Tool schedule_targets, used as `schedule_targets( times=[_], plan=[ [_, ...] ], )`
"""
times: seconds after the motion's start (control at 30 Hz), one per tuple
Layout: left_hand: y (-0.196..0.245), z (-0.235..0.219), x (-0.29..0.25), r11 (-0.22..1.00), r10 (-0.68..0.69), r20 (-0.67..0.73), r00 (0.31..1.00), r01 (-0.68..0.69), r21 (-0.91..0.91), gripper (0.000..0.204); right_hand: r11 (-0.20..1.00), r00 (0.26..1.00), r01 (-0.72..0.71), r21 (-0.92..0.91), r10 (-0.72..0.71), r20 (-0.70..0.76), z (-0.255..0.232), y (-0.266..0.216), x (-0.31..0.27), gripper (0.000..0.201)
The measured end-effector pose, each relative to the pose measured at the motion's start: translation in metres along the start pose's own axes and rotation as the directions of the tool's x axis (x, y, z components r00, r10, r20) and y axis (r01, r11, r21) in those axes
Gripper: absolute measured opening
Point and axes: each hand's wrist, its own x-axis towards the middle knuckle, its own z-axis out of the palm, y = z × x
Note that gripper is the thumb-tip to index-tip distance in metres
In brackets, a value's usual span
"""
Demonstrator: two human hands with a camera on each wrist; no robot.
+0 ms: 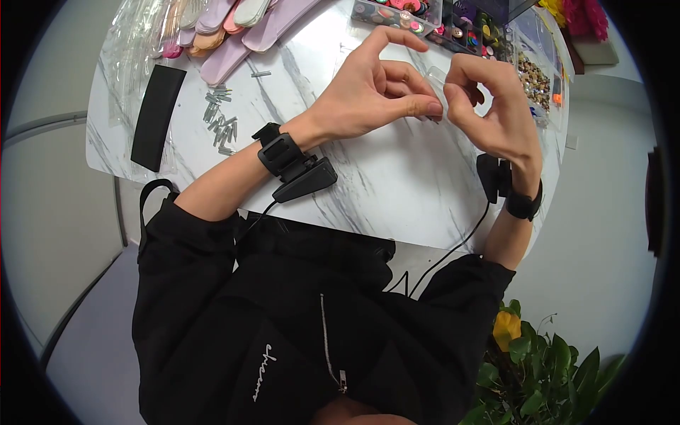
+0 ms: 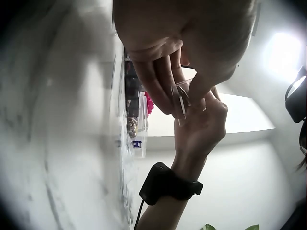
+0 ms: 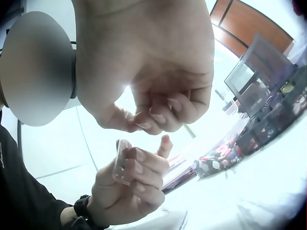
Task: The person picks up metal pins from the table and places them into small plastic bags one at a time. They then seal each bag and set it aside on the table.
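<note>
Between thumb and fingers, my left hand [image 1: 375,92] pinches a small clear plastic piece [image 3: 121,165], held upright in the right wrist view. In the left wrist view a slim, shiny strip shows in the clear piece [image 2: 182,103]. My right hand [image 1: 496,106] is just to its right, above the table, fingers curled and thumb bent toward the index finger. A faint glint shows at its thumb tip in the right wrist view; whether it pinches something is unclear. The two hands face each other, fingertips close together.
Small metal pieces [image 1: 225,127] lie scattered on the marble-patterned table [image 1: 397,184], left of my left forearm. Further left are a black strip [image 1: 159,117] and clear bags. Pastel flat pieces [image 1: 227,60] lie at the back, with button boxes [image 1: 397,15] and a bead tray [image 1: 533,78] toward the right.
</note>
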Motion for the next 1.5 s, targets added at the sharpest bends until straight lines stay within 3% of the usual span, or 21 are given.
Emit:
schedule_targets(
  times=[0.13,0.3,0.43,0.53,0.7,0.83,0.97,1.03,1.07,1.13,1.2,1.27,1.4,1.5],
  plan=[
    [-0.001,-0.001,-0.003,0.999,0.032,0.034,0.999,-0.032,-0.003,0.056,0.996,0.992,-0.09,-0.013,0.091,0.092,0.0,-0.004,-0.002,0.015],
    [-0.004,0.0,-0.004,1.0,0.026,0.027,0.999,-0.026,0.007,0.051,0.998,0.994,-0.04,-0.051,0.045,0.097,0.003,0.001,0.001,0.017],
    [-0.007,0.001,-0.002,0.995,0.088,0.004,0.996,-0.088,-0.054,0.047,0.999,0.995,0.045,-0.03,-0.042,0.086,0.002,0.004,0.003,0.014],
    [-0.008,-0.003,0.001,0.995,0.102,-0.04,0.994,-0.103,-0.012,0.046,0.998,0.998,0.055,-0.004,-0.055,-0.027,0.005,0.008,0.005,0.006],
    [-0.011,0.002,-0.005,0.991,0.121,-0.071,0.99,-0.118,0.056,0.046,0.997,0.998,0.068,-0.023,-0.068,0.012,0.006,-0.008,0.003,0.007],
    [-0.009,0.005,-0.005,0.988,0.148,-0.1,0.984,-0.151,-0.031,0.046,0.982,0.997,0.08,-0.17,-0.08,0.012,0.004,-0.018,0.008,0.007],
    [-0.025,0.017,-0.007,0.969,0.244,-0.128,0.961,-0.239,0.055,0.046,0.999,0.997,-0.032,-0.043,0.029,-0.067,-0.008,-0.004,0.002,0.01],
    [-0.022,0.023,-0.016,0.994,0.111,0.075,0.991,-0.111,-0.01,0.041,0.966,0.965,-0.259,-0.008,0.258,-0.043,-0.019,-0.005,0.001,0.012],
    [-0.021,0.023,-0.018,0.994,0.113,0.077,0.991,-0.112,-0.013,0.041,0.928,0.927,-0.373,0.004,0.373,-0.03,-0.022,-0.005,-0.001,0.013],
    [-0.016,0.021,-0.023,0.997,-0.047,0.416,0.908,0.02,0.069,0.035,0.945,0.946,-0.324,-0.047,0.324,-0.003,-0.013,0.002,0.0,0.014],
    [-0.007,0.02,-0.025,0.994,-0.085,0.482,0.872,0.037,0.107,0.036,0.969,0.974,-0.21,-0.134,0.219,0.061,0.001,0.012,0.003,0.016],
    [-0.001,0.019,-0.026,0.979,-0.166,0.584,0.795,0.062,0.195,0.039,0.959,0.965,-0.25,-0.137,0.258,0.049,0.008,0.014,0.008,0.018],
    [0.0,0.02,-0.028,0.97,-0.243,0.644,0.725,0.181,0.163,0.043,0.938,0.939,-0.344,-0.052,0.345,0.016,0.02,0.014,0.015,0.021],
    [0.002,0.019,-0.025,0.972,-0.234,0.649,0.724,0.167,0.165,0.037,0.935,0.937,-0.347,-0.076,0.342,-0.079,0.016,0.007,0.014,0.023]
  ],
)
